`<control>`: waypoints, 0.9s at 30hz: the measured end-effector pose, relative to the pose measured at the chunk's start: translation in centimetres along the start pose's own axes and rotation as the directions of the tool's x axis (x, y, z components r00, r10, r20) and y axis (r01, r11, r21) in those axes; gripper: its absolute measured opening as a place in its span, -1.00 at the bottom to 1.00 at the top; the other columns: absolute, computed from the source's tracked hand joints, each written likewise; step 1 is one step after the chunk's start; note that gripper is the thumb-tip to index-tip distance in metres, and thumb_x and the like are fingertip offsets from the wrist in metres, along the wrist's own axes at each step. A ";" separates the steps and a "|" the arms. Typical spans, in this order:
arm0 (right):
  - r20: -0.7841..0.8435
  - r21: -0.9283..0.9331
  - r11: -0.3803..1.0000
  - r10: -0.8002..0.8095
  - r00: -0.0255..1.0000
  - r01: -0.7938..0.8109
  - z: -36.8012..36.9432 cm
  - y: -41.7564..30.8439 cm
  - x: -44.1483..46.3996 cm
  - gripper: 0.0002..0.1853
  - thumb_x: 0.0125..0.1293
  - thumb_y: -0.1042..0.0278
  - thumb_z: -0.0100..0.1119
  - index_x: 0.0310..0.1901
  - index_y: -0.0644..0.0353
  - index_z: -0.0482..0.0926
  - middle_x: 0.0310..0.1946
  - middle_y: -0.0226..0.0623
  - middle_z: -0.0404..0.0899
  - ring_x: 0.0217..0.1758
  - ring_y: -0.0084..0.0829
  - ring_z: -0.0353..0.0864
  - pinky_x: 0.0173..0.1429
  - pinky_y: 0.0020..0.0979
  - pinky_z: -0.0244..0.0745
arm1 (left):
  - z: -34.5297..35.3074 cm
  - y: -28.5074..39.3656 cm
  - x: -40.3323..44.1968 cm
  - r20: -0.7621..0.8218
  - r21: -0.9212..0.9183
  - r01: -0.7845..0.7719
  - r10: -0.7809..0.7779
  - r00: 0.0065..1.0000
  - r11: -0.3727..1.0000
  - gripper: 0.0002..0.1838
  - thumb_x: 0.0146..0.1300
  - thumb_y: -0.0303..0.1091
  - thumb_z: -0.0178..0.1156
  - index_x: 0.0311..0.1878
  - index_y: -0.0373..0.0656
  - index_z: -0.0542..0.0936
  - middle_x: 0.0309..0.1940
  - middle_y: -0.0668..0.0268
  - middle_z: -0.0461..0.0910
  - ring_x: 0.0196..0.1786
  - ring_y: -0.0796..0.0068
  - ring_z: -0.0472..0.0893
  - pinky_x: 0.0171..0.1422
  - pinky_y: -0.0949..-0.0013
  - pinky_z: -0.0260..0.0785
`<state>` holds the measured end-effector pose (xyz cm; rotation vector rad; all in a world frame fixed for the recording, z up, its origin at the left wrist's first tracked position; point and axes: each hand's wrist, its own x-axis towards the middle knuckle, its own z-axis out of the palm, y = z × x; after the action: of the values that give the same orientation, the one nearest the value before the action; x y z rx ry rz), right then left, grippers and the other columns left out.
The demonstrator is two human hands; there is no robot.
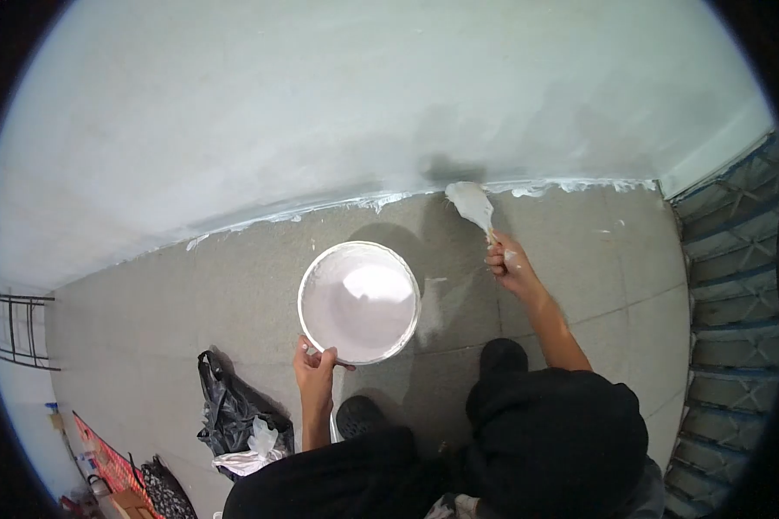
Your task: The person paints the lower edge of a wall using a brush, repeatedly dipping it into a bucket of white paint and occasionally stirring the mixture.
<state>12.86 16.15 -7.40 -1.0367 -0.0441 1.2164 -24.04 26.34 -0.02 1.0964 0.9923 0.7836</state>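
My right hand [512,265] is closed around the handle of a paintbrush [471,204]. Thick white paint coats its bristles, which are at the line where the wall [320,112] meets the floor; whether they touch the wall I cannot tell. White paint also marks the back of that hand. My left hand [316,368] grips the near left rim of a round white bucket [418,304], thumb and fingers on its edge. Inside the bucket is pale paint with a bright reflection on its surface.
Uneven white paint [563,187] runs along the wall's foot. A black plastic bag [228,402] lies on the grey tiled floor [147,329], left of my legs. At the right is a folding metal gate [727,285]; a dark metal rack [17,329] stands far left.
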 end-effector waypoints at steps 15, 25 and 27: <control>-0.025 0.144 0.989 -0.015 1.000 0.019 5.0 -0.4 4.8 -0.77 0.35 0.24 -0.08 -0.44 0.12 0.26 -0.60 -0.58 0.18 -0.66 -0.75 0.10 -0.67 -0.64 -0.11 | 0.2 0.7 -0.1 0.029 0.009 0.028 -0.029 0.999 1.000 -0.69 0.08 -0.64 -0.02 -0.05 -0.32 0.35 -0.29 0.16 0.54 -0.39 0.41 0.58 -0.45 0.36 0.53; 0.008 0.017 0.988 -0.153 0.988 0.153 11.0 -6.3 -3.3 -0.77 0.35 0.19 -0.05 -0.37 0.17 0.35 -0.66 -0.64 0.15 -0.70 -0.80 0.04 -0.69 -0.69 -0.20 | -0.1 0.5 0.1 0.015 0.037 0.028 -0.028 0.999 0.999 -0.66 0.08 -0.64 -0.01 -0.02 -0.34 0.34 -0.29 0.15 0.54 -0.41 0.40 0.58 -0.45 0.35 0.54; 0.037 -0.064 0.976 -0.205 0.978 0.207 10.8 -5.7 -4.7 -0.75 0.36 0.17 -0.05 -0.36 0.16 0.36 -0.65 -0.64 0.15 -0.70 -0.80 0.05 -0.69 -0.69 -0.18 | 0.0 0.7 0.1 0.029 0.040 0.026 -0.027 0.999 0.999 -0.66 0.07 -0.64 -0.01 -0.02 -0.34 0.34 -0.29 0.15 0.54 -0.41 0.40 0.58 -0.45 0.35 0.55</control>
<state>9.41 19.42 4.86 -1.0454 -0.2124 1.0470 -24.01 26.57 0.61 1.1236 0.9987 0.7272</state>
